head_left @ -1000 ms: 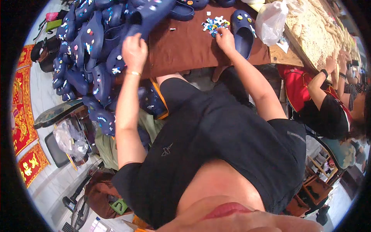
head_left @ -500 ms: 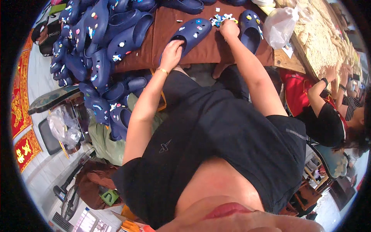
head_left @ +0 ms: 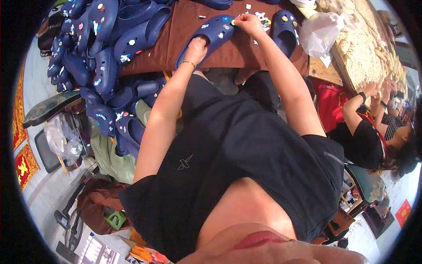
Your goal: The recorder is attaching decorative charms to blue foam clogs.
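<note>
Signs in red and gold (head_left: 23,163) are hanging at the far left edge, rectangular, their marks too small to tell. A clear plastic bag (head_left: 320,31) is sitting crumpled at the right end of the brown table (head_left: 184,26), just beside a wooden tray (head_left: 351,48) that is holding a heap of pale small pieces. Another clear bag (head_left: 61,140) is lying low on the left, near a dark chair.

The navy clog (head_left: 210,36) is lying on the table top, toe pointing up and right, already wearing a few coloured charms. The left hand (head_left: 197,45) is reaching into its heel opening, fingers curled inside and gripping the clog. The right hand (head_left: 246,21) is resting at the toe, fingertips pinched narrow on a small pale charm (head_left: 234,22). More loose charms (head_left: 263,17) are lying just beyond it, and a second clog (head_left: 285,25) is sitting beside them.

A pile of navy clogs (head_left: 94,53) is crowding the table's left edge and spilling downward. Open brown surface is showing between that pile and the held clog. At the right, another person (head_left: 373,127) in black is working at the tray.
</note>
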The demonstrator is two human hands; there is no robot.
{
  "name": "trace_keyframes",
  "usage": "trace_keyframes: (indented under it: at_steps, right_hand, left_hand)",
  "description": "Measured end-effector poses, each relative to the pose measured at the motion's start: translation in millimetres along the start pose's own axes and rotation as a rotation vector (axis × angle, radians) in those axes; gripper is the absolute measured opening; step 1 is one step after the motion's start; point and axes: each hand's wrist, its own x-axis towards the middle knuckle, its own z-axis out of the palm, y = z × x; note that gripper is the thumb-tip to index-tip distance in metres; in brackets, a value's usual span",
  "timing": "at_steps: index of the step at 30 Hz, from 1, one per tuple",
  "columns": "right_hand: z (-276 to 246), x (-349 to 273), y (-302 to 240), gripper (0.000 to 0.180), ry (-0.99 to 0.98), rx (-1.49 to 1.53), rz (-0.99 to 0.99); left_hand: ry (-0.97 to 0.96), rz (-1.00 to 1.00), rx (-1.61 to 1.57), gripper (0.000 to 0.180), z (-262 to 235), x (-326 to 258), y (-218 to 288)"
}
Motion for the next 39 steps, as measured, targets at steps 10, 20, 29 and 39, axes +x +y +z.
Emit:
trace_keyframes:
  at_steps: [10, 20, 29, 39]
  right_hand:
    - [-4, 22, -21, 0.028, -0.141, -0.414, -0.047]
    - [15, 11, -58, 0.039, -0.176, -0.854, -0.013]
    - [3, 11, -1, 0.023, -0.169, -0.239, -0.401]
    - [-7, 3, -34, 0.023, -0.07, -0.435, -0.243]
  left_hand:
    - [0.031, 0.009, -0.035, 0.009, -4, -1, 5]
    - [0.023, -0.006, -0.034, 0.009, -6, 0, 5]
    - [0.01, -0.049, 0.001, 0.01, -8, -5, 6]
    - [0.046, -0.03, -0.009, 0.011, -5, -3, 7]
